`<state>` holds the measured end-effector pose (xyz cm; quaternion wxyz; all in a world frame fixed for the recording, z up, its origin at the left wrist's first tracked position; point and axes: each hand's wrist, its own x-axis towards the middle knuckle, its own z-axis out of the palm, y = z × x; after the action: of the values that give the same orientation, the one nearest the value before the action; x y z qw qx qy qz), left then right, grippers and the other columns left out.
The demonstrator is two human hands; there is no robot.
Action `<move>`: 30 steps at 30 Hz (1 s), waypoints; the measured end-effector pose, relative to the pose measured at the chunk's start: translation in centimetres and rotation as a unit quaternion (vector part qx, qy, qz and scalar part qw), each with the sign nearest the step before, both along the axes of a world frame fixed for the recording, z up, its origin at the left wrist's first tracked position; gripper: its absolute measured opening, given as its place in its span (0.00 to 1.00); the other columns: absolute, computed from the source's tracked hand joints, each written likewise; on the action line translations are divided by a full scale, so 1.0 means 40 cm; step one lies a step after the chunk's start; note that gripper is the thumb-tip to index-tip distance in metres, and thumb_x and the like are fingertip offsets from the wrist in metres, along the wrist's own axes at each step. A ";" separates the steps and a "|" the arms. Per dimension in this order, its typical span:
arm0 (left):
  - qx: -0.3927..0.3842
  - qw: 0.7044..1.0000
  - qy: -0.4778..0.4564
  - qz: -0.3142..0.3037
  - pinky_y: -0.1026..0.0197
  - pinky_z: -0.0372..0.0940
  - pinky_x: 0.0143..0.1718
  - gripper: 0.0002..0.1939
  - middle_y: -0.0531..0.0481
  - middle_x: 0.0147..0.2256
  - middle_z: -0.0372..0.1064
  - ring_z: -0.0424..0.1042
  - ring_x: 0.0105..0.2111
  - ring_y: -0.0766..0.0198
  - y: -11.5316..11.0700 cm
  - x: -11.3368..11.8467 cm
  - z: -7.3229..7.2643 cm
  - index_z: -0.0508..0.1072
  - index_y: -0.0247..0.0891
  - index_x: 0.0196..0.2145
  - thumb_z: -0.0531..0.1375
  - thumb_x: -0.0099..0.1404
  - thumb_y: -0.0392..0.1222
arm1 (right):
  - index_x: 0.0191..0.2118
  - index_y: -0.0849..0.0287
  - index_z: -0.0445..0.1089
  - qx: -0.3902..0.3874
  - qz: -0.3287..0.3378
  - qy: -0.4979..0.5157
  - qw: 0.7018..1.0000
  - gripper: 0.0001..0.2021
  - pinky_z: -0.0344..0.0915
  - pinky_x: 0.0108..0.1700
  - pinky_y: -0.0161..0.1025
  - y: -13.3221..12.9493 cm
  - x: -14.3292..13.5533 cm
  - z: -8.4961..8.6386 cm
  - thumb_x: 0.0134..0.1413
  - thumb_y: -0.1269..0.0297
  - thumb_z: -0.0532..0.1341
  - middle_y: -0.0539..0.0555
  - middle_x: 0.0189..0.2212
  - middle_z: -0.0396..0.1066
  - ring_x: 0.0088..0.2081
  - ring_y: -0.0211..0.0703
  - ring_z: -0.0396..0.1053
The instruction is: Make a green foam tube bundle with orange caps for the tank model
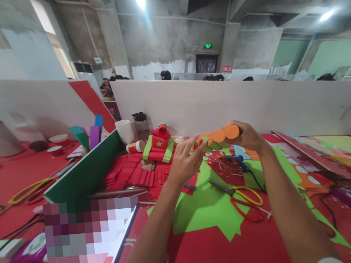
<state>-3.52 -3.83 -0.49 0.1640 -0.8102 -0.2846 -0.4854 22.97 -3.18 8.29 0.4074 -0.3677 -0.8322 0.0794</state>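
Orange paper circles in a row [218,135] are held up above the table, with a small green star [206,138] on one of them and green paper underneath. My right hand [246,136] grips the right end of the row. At the left end, my left hand [187,158] has its fingers apart and touches or nearly touches the starred circle. Below lie bright green paper [197,211] and scissors [234,192] with red and yellow handles. A red and green paper piece with a star [158,144] stands left of my left hand.
Folded red paper strips [136,171], a white cup [124,131] and a dark-lidded bottle [141,126] stand at the left, beside a green board [87,172]. A blue glue gun [241,162] with a cable lies under the right hand. A pale partition [253,104] runs behind.
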 end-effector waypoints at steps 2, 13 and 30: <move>0.000 1.000 -0.004 -0.002 0.48 0.58 0.58 0.20 0.45 0.62 0.59 0.62 0.57 0.54 0.000 -0.001 0.001 0.66 0.51 0.58 0.54 0.70 0.41 | 0.44 0.56 0.73 -0.009 0.006 -0.002 1.000 0.23 0.69 0.37 0.40 0.002 0.000 -0.001 0.42 0.50 0.71 0.54 0.36 0.74 0.37 0.48 0.71; 0.001 0.999 -0.050 0.005 0.51 0.61 0.56 0.15 0.42 0.57 0.65 0.66 0.55 0.56 -0.005 0.010 0.001 0.69 0.43 0.53 0.56 0.69 0.41 | 0.44 0.57 0.73 -0.019 0.014 -0.014 1.000 0.24 0.68 0.39 0.40 -0.007 -0.015 0.006 0.42 0.49 0.71 0.54 0.37 0.74 0.38 0.49 0.71; 0.102 0.990 -0.097 -0.008 0.58 0.62 0.46 0.09 0.52 0.39 0.77 0.71 0.42 0.63 0.012 -0.006 -0.003 0.76 0.45 0.41 0.63 0.64 0.34 | 0.41 0.58 0.71 -0.057 0.021 -0.021 0.998 0.20 0.64 0.36 0.36 -0.013 -0.052 0.002 0.42 0.55 0.72 0.52 0.33 0.70 0.35 0.44 0.67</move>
<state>-3.78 -3.37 -0.62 0.2140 -0.7407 -0.2416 -0.5892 20.87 -3.71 8.36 0.3666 -0.3743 -0.8421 0.1276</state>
